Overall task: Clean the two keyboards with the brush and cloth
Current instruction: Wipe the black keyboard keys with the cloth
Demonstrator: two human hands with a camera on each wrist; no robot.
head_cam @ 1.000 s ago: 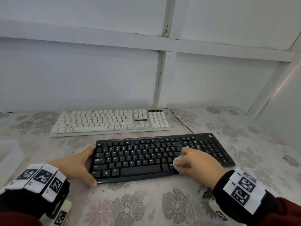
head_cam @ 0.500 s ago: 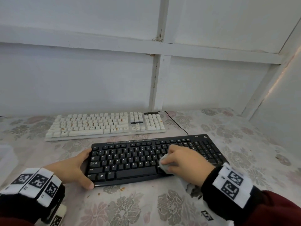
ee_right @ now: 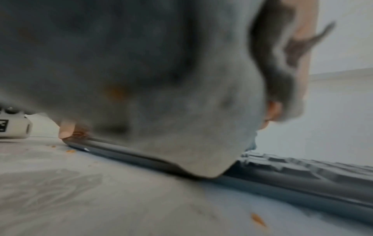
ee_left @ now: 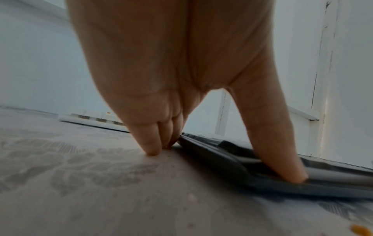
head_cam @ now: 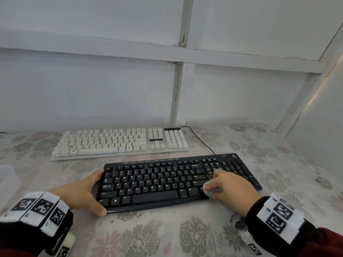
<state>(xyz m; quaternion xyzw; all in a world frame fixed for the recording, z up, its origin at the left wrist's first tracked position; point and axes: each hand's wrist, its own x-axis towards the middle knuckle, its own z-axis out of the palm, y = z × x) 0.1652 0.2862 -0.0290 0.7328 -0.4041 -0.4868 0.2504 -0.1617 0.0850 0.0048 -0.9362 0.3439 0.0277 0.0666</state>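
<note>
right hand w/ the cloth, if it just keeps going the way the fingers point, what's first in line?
Probably the numpad keys of the black keyboard: the right hand, holding the cloth, points away and slightly right across them. Past that edge, bare tablecloth, then wall. Depth uncertain.

You're sitting at a table covered with a pale tablecloth (head_cam: 204, 236) printed with grey and pinkish flowers, with a few orange crumbs (head_cam: 138, 216) scattered on it. Behind it there's a white painted wall (head_cam: 89, 93) split into panels by white wooden battens (head_cam: 179, 93), and the paint's chipped where they cross. The right side wall (head_cam: 323, 112) angles in, with a warm streak of light running along its batten.
</note>
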